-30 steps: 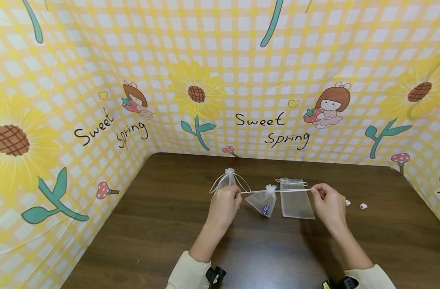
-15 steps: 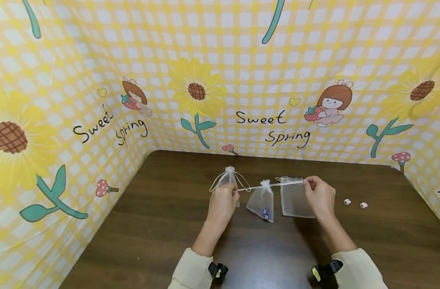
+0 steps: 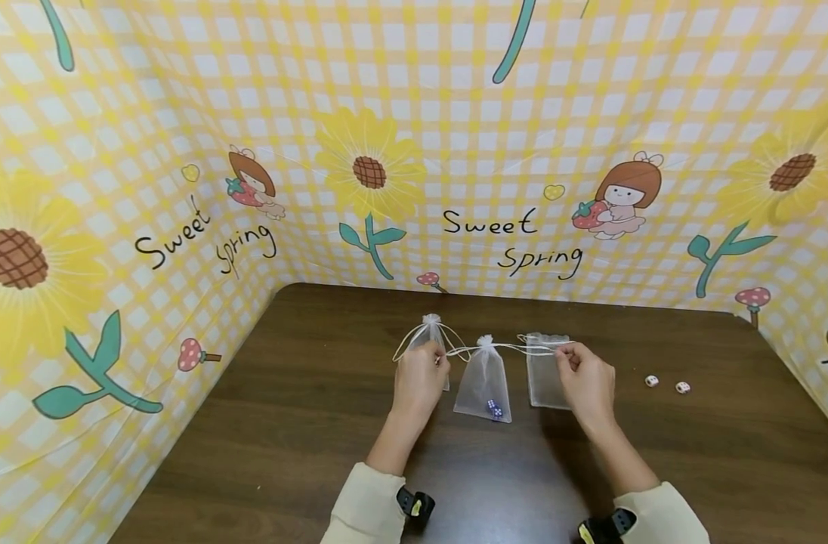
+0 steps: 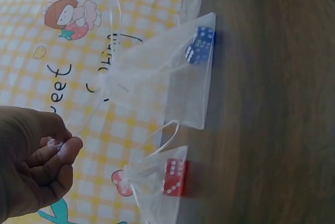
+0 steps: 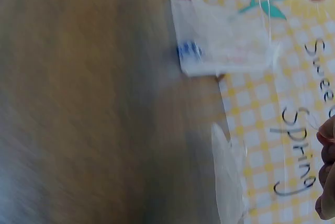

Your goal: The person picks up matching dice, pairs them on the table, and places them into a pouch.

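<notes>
A white sheer drawstring pouch (image 3: 478, 381) with blue dice (image 3: 494, 409) in its bottom corner hangs or stands between my hands, its neck gathered tight. My left hand (image 3: 419, 381) pinches the drawstring ends on one side. On the other side, my right hand (image 3: 587, 387) pinches the opposite ends. The strings (image 3: 523, 347) run slightly slack from the neck. Behind my left hand stands another gathered pouch (image 3: 430, 332); the left wrist view shows red dice (image 4: 174, 177) inside it. A flat pouch (image 3: 545, 378) lies partly behind my right hand.
Two white dice (image 3: 651, 381) lie on the dark wooden table (image 3: 285, 438) to the right of my right hand. A yellow checked cloth (image 3: 455, 174) with printed flowers walls the table at the back and sides.
My right hand has moved left, and the strings have gone from taut to slightly slack. The pouch with blue dice has shifted left and swung to hang straighter. My left hand has barely moved.
</notes>
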Tool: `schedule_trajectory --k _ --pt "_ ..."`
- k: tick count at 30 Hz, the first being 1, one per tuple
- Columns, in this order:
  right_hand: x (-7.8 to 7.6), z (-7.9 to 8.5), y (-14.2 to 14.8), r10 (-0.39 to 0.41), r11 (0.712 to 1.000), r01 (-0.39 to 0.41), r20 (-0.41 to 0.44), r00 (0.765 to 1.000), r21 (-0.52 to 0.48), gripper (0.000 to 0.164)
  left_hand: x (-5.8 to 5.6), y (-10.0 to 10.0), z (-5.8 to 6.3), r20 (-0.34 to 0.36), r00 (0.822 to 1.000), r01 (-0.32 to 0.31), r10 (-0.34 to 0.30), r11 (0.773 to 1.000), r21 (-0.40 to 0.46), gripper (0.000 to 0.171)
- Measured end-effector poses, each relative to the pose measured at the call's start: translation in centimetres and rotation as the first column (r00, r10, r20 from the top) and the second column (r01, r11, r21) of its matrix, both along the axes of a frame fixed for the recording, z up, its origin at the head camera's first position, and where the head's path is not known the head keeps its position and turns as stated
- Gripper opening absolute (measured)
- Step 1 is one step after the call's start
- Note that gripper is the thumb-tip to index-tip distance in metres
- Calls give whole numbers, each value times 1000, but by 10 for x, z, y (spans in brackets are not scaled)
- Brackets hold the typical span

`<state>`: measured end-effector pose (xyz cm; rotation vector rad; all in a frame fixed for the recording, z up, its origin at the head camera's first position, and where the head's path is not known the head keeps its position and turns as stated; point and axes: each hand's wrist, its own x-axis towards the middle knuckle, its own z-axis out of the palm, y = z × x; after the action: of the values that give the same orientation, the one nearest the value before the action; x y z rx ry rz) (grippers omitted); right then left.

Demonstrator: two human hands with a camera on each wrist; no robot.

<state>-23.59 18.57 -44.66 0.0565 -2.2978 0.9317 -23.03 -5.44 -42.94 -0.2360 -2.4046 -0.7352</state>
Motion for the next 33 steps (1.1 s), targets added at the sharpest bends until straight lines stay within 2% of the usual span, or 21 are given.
schedule_trajectory --k 4,8,16,20,27,31,33 --pt "11 -1 -13 52 998 -51 -5 999 20 4 2 7 -3 61 998 13 -14 1000 10 8" --pt "19 -5 -25 102 994 -102 13 995 39 4 2 13 -9 121 991 53 -56 998 30 7" --pt "15 -21 -39 139 989 -142 78 987 35 5 -3 22 -20 237 961 120 -143 987 112 3" --pt "12 -26 -40 142 988 -149 147 979 38 4 -3 26 -22 276 946 153 -170 985 83 3" --pt "10 -29 -37 170 979 -192 239 956 72 10 -3 29 -26 362 908 222 -212 975 15 17" --pt "11 -28 -34 189 972 -217 249 950 87 12 -3 29 -25 374 900 239 -225 971 7 15" --pt "11 -25 -30 186 973 -214 251 950 87 12 -3 29 -25 373 902 233 -219 972 9 16"
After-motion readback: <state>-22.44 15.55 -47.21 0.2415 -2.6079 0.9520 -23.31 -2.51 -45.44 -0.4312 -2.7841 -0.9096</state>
